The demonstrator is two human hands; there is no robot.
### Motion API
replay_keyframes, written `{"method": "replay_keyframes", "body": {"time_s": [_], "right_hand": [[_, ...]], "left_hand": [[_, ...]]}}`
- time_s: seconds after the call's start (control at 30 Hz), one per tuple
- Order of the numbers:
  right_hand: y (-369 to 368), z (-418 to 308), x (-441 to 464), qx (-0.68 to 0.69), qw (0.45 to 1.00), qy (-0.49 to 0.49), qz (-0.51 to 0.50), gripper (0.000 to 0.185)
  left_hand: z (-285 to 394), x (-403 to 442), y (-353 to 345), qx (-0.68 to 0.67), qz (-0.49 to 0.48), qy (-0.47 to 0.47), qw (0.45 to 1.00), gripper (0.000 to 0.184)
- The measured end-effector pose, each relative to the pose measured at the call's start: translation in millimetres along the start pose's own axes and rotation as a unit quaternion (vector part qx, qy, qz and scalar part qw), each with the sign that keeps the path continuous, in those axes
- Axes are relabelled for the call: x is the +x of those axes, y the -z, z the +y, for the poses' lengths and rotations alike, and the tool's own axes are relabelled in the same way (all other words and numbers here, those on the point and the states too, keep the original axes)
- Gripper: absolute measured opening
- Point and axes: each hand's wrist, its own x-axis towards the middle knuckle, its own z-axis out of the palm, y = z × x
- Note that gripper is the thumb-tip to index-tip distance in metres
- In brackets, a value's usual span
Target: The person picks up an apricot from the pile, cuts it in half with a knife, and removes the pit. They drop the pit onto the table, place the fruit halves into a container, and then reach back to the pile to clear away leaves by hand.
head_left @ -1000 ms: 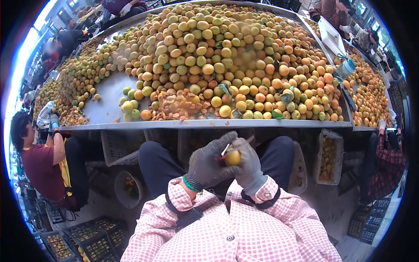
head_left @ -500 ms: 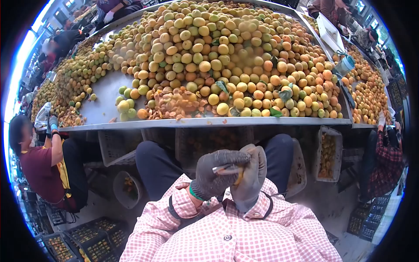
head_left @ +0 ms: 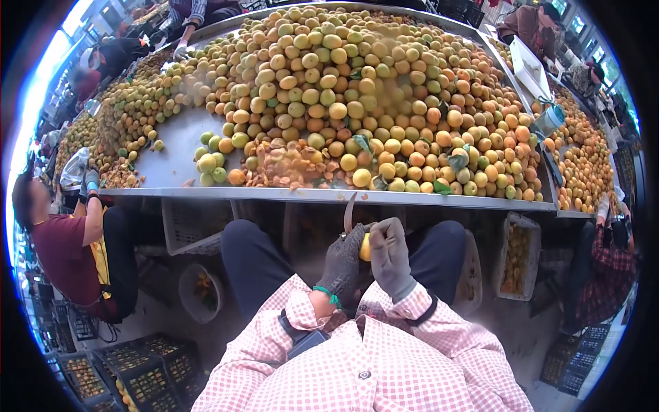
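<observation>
- Below the near edge of the metal table [head_left: 176, 161], between the wearer's knees, the two gloved hands are close together with a yellow fruit [head_left: 365, 247] between them.
- The left hand [head_left: 343, 262], in a dark glove with a green cuff, is closed, and a curved knife [head_left: 349, 214] sticks up from it; its handle is hidden.
- The right hand [head_left: 390, 255], in a grey glove, has its fingers bent beside the fruit; how firmly it grips, I cannot tell.
- Across the table spreads a big heap of fruit [head_left: 336, 75], green, yellow and orange.
- Near the front edge lie orange scraps [head_left: 288, 163], with a few loose fruits to their left and a green leaf [head_left: 441, 187] farther right.
- Toward the table's right side are a pale blue bottle [head_left: 549, 120] and a long white tray [head_left: 528, 69].
- Under the table, a white crate [head_left: 189, 223] is left of the knees, with a round bucket [head_left: 201, 293] lower down; to the right, a pale bin [head_left: 517, 257] holds yellowish contents.
- At the far left sits a person in a maroon shirt [head_left: 68, 254], above stacked black crates [head_left: 147, 374] of fruit; at the far right, a person in a plaid shirt [head_left: 609, 257].
</observation>
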Motion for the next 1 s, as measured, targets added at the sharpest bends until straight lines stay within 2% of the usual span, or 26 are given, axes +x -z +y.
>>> {"method": "replay_keyframes", "body": {"time_s": [0.03,0.07,0.1,0.13,0.17,0.2,0.23,0.27,0.3,0.33,0.37,0.4,0.43,0.47,0.5,0.53,0.6,0.63,0.67,0.7,0.73,0.77,0.8,0.87,0.93,1.0], "right_hand": [[0.1,-4.3,-3.5,-0.008,1.000,0.018,-0.014,0.023],[0.9,-10.6,-5.9,-0.017,0.999,0.035,-0.027,0.027],[9.4,-11.3,-9.0,0.033,0.993,-0.064,-0.095,0.031],[15.2,-18.3,-7.1,0.031,0.994,-0.064,-0.087,0.031],[21.1,-29.6,-2.2,0.196,0.955,-0.203,-0.091,0.032],[27.6,-35.3,0.8,0.352,0.872,-0.329,-0.090,0.033],[37.4,-31.5,-0.1,0.473,0.812,-0.327,-0.097,0.038],[45.1,-31.8,1.6,0.473,0.815,-0.324,-0.089,0.038],[51.8,-33.4,4.9,0.513,0.773,-0.354,-0.120,0.043],[56.1,-35.8,6.2,0.552,0.726,-0.381,-0.150,0.048],[56.7,-39.4,6.5,0.536,0.744,-0.377,-0.136,0.042],[54.9,-38.0,5.0,0.536,0.745,-0.374,-0.133,0.042],[51.7,-34.8,1.2,0.317,0.905,-0.253,-0.127,0.041],[50.1,-32.0,-1.9,0.070,0.985,-0.112,-0.109,0.043],[54.5,-30.0,-1.3,-0.048,0.993,-0.026,-0.107,0.053],[57.7,-32.6,0.1,-0.047,0.993,-0.027,-0.105,0.053],[64.2,-42.7,2.8,0.212,0.948,-0.199,-0.129,0.051],[69.0,-44.4,4.3,0.278,0.918,-0.241,-0.147,0.051],[69.4,-44.3,3.5,0.278,0.919,-0.240,-0.146,0.051],[68.7,-43.9,1.1,0.288,0.913,-0.236,-0.167,0.052],[67.2,-43.1,-1.4,0.299,0.906,-0.232,-0.188,0.052],[61.1,-37.0,-5.3,0.246,0.941,-0.171,-0.157,0.055],[62.5,-37.5,-6.2,0.246,0.941,-0.172,-0.155,0.055],[65.9,-40.4,-5.5,0.229,0.934,-0.248,-0.116,0.057],[66.4,-43.1,-5.7,0.275,0.919,-0.257,-0.113,0.058],[67.2,-43.4,-8.2,0.328,0.904,-0.219,-0.168,0.061]], "left_hand": [[0.8,-1.0,8.1,0.370,-0.078,-0.268,0.886,0.046],[6.8,-2.2,11.1,0.372,-0.083,-0.267,0.885,0.046],[14.9,-4.0,11.0,0.446,-0.095,-0.321,0.830,0.047],[20.2,-4.5,11.8,0.516,-0.107,-0.372,0.764,0.048],[11.1,4.1,20.4,0.314,-0.148,-0.178,0.921,0.051],[22.3,-1.2,19.8,0.315,-0.155,-0.177,0.919,0.051],[36.9,-10.9,20.1,0.311,-0.146,-0.141,0.928,0.041],[47.3,-15.9,20.4,0.306,-0.137,-0.106,0.936,0.036],[49.0,-16.6,22.7,0.306,-0.144,-0.104,0.935,0.036],[49.2,-18.5,25.8,0.212,-0.136,-0.058,0.966,0.035],[49.9,-19.2,28.5,0.117,-0.126,-0.012,0.985,0.035],[50.9,-19.0,31.2,0.118,-0.129,-0.012,0.984,0.035],[51.7,-19.3,34.3,0.129,-0.134,-0.013,0.982,0.035],[52.0,-20.3,37.4,0.139,-0.139,-0.013,0.980,0.036],[53.0,-21.3,40.4,0.141,-0.140,-0.012,0.980,0.036],[54.6,-22.0,43.0,0.124,-0.148,-0.005,0.981,0.031],[54.3,-24.6,43.6,0.107,-0.155,0.003,0.982,0.026],[52.6,-25.9,40.8,0.127,-0.155,-0.054,0.978,0.025],[51.6,-26.4,37.9,0.147,-0.156,-0.111,0.970,0.024],[51.2,-27.2,36.0,0.147,-0.157,-0.110,0.970,0.024],[51.4,-27.8,34.4,0.220,-0.179,-0.168,0.944,0.024],[51.3,-28.8,33.0,0.292,-0.199,-0.223,0.909,0.024],[50.5,-29.9,31.5,0.292,-0.200,-0.222,0.909,0.024],[50.6,-30.9,28.6,0.364,-0.236,-0.300,0.850,0.021],[53.3,-35.1,27.9,0.419,-0.233,-0.281,0.831,0.022],[55.6,-39.6,26.1,0.473,-0.228,-0.260,0.810,0.024]]}}
